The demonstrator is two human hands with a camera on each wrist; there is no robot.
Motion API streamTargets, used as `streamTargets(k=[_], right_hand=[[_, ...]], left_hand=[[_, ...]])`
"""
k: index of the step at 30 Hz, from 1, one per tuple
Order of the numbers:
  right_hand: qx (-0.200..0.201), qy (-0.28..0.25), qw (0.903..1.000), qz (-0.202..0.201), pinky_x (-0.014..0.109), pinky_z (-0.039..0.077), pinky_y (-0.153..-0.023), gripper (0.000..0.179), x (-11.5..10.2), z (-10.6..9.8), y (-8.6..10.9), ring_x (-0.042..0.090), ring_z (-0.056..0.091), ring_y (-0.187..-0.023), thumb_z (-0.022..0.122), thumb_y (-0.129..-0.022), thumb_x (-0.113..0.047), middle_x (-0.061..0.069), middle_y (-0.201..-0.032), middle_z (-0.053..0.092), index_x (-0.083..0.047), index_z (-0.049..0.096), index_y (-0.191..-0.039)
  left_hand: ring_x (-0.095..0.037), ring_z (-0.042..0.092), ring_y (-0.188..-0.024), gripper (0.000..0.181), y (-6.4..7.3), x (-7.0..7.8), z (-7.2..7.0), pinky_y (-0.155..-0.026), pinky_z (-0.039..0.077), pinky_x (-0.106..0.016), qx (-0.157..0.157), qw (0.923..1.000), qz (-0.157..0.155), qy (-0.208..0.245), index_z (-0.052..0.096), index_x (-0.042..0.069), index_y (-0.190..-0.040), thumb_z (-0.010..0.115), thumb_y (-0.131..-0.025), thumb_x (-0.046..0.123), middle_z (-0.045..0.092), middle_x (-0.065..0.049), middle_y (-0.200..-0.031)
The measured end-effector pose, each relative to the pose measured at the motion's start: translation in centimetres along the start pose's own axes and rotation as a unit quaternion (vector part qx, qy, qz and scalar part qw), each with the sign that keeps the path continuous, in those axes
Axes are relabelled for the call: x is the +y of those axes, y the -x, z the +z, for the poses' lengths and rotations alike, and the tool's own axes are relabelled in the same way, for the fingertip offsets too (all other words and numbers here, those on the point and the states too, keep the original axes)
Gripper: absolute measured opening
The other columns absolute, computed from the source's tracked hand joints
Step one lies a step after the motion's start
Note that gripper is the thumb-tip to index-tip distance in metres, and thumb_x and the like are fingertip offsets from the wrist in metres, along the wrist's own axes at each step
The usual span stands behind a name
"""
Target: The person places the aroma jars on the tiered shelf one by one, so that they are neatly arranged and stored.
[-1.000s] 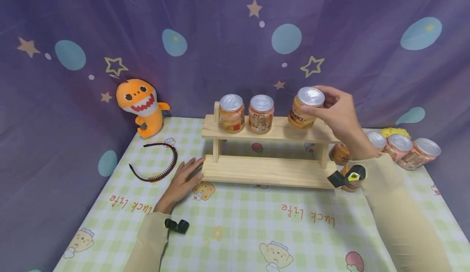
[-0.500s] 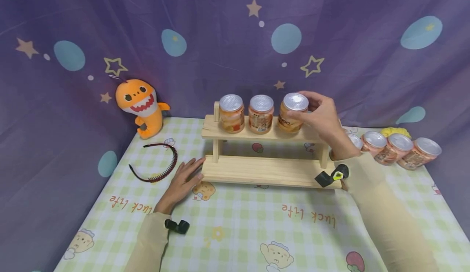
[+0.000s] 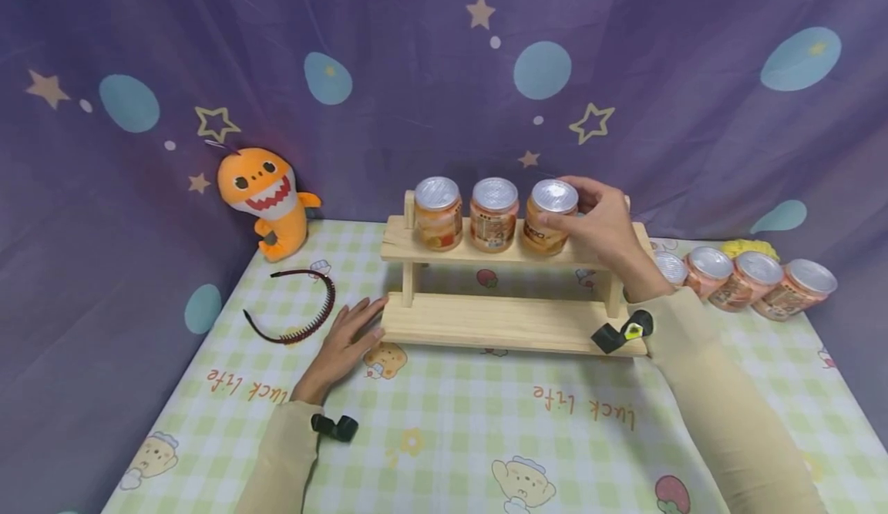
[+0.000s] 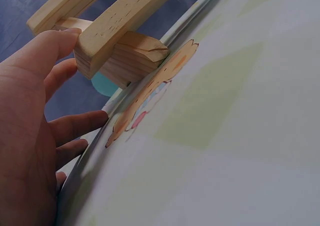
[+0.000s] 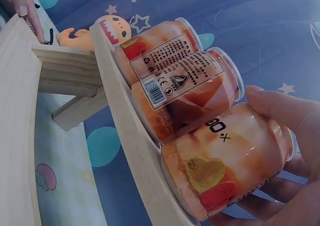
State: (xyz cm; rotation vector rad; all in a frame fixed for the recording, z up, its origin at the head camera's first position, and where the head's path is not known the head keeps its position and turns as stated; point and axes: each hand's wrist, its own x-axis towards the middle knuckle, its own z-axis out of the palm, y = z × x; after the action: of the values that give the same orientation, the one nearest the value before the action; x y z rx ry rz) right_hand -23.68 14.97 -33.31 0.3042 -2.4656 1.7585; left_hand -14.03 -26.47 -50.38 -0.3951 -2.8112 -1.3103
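An orange-labelled can (image 3: 544,235) with a silver lid stands upright on the upper board of a small wooden two-tier shelf (image 3: 506,320). My right hand (image 3: 609,225) grips it from the right, thumb in front and fingers behind. To its left are two similar cans, a middle can (image 3: 494,225) and a left can (image 3: 439,225), in a row with small gaps. In the right wrist view the held can's (image 5: 225,161) base meets the board. My left hand (image 3: 344,344) touches the left end of the lower board with outstretched fingers; the left wrist view shows thumb and forefinger against the wood (image 4: 92,51).
Several more cans (image 3: 742,279) stand on the checked tablecloth (image 3: 444,437) right of the shelf, partly behind my right arm. A yellow object (image 3: 749,250) lies behind them. At left are an orange shark plush (image 3: 267,202) and a dark headband (image 3: 326,314). A purple curtain (image 3: 444,129) hangs behind.
My right hand has moved left along the upper board with the can, lowering it beside the other two. Within the last half second it shifted only slightly. The left hand has stayed put.
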Motion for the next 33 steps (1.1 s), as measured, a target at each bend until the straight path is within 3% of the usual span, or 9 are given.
streamTargets(k=[4,7,11,14,16,19,23,26,33], right_hand=[[-0.010,-0.001,0.9999,-0.001,0.009,0.049,-0.083,0.061,0.2,-0.1,-0.1,-0.005,0.062,-0.097,0.083,-0.081,-0.013,-0.017,-0.107,0.064,-0.001,0.058,-0.135],[-0.020,0.010,0.9997,0.002,0.014,0.048,-0.092,0.063,0.2,-0.1,-0.2,-0.002,0.061,-0.102,0.082,-0.082,-0.014,-0.006,-0.118,0.066,-0.002,0.055,-0.138],[-0.028,0.023,0.9993,0.012,0.033,0.044,-0.113,0.070,0.2,-0.2,-0.2,0.016,0.059,-0.122,0.081,-0.082,-0.016,0.015,-0.139,0.059,-0.004,0.049,-0.143],[-0.029,0.017,0.9994,0.013,0.044,0.036,-0.122,0.075,0.2,-0.4,-0.1,0.030,0.052,-0.136,0.082,-0.082,-0.014,0.020,-0.147,0.053,-0.005,0.045,-0.146],[-0.027,0.016,0.9994,0.010,0.042,0.038,-0.121,0.075,0.1,-0.7,0.2,0.029,0.051,-0.136,0.081,-0.083,-0.015,0.018,-0.148,0.052,-0.006,0.043,-0.147],[-0.018,0.014,0.9997,-0.003,0.030,0.045,-0.114,0.073,-0.2,-1.4,0.6,0.019,0.056,-0.127,0.080,-0.084,-0.014,0.015,-0.145,0.055,-0.008,0.043,-0.147],[0.003,-0.011,0.9998,-0.018,0.013,0.050,-0.099,0.067,-0.5,-2.4,1.3,0.006,0.060,-0.114,0.080,-0.084,-0.010,-0.001,-0.132,0.061,-0.011,0.047,-0.143],[0.014,-0.030,0.9992,-0.020,0.011,0.050,-0.096,0.066,-0.5,-3.4,2.1,0.004,0.060,-0.115,0.080,-0.084,-0.009,-0.009,-0.128,0.062,-0.014,0.049,-0.142],[0.043,-0.015,0.9986,-0.027,0.011,0.049,-0.097,0.061,0.1,-5.5,3.9,0.006,0.060,-0.119,0.078,-0.087,-0.010,-0.008,-0.129,0.063,-0.019,0.051,-0.141]], left_hand=[[-0.042,0.027,-0.152,0.054,0.0,0.0,0.0,-0.126,0.001,-0.063,0.001,1.0000,0.001,0.000,0.043,0.021,-0.153,0.058,-0.101,0.027,0.043,-0.012,-0.159],[-0.043,0.028,-0.151,0.054,0.0,0.1,-0.1,-0.126,0.001,-0.063,0.002,1.0000,0.003,0.000,0.044,0.021,-0.153,0.058,-0.101,0.026,0.044,-0.013,-0.158],[-0.043,0.027,-0.152,0.054,0.0,0.1,-0.1,-0.126,0.001,-0.063,0.001,1.0000,0.002,0.002,0.044,0.021,-0.153,0.058,-0.102,0.027,0.043,-0.012,-0.159],[-0.043,0.027,-0.152,0.054,0.0,0.1,-0.1,-0.126,0.001,-0.064,0.000,1.0000,0.002,0.006,0.044,0.022,-0.153,0.058,-0.102,0.026,0.043,-0.012,-0.159],[-0.043,0.027,-0.152,0.053,0.0,0.1,0.0,-0.126,0.001,-0.064,-0.001,1.0000,0.003,0.007,0.044,0.022,-0.153,0.058,-0.102,0.026,0.043,-0.012,-0.159],[-0.043,0.027,-0.152,0.053,0.0,0.1,0.0,-0.126,0.001,-0.064,-0.001,1.0000,0.003,0.008,0.044,0.022,-0.153,0.057,-0.102,0.026,0.043,-0.012,-0.159],[-0.042,0.027,-0.152,0.053,-0.1,0.2,0.0,-0.126,0.000,-0.063,0.000,1.0000,0.000,0.008,0.044,0.022,-0.153,0.058,-0.102,0.026,0.043,-0.012,-0.159],[-0.042,0.027,-0.152,0.054,-0.1,0.2,0.0,-0.126,0.000,-0.063,0.000,1.0000,0.001,0.007,0.044,0.021,-0.153,0.058,-0.102,0.026,0.043,-0.012,-0.159],[-0.042,0.027,-0.151,0.054,-0.1,0.1,0.1,-0.126,0.000,-0.063,0.000,1.0000,0.002,0.002,0.043,0.021,-0.153,0.057,-0.102,0.026,0.043,-0.013,-0.159]])
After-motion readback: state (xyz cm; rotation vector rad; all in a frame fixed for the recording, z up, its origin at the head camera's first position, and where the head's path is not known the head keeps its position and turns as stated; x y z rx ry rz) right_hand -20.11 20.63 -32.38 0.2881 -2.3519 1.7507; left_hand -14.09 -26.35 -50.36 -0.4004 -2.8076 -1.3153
